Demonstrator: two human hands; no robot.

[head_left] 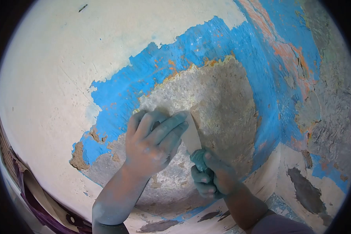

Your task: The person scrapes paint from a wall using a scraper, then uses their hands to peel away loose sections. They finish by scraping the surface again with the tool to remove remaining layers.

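My right hand (214, 175) is wrapped around the green handle of a putty knife (194, 136). Its pale, flat blade points up and slightly left across a bare grey patch (222, 101) of wall. My left hand (154, 136) has its fingers bent and pressed together, with the fingertips on the blade's upper left edge. The left thumb is hidden behind the fingers. Dust coats both hands and the left forearm.
Blue paint (206, 39) with ragged edges borders the grey patch, and off-white paint (58, 50) lies beyond it. A wall corner with cracked, peeling layers (296, 58) runs down the right. Purple fabric (31, 195) hangs at the lower left.
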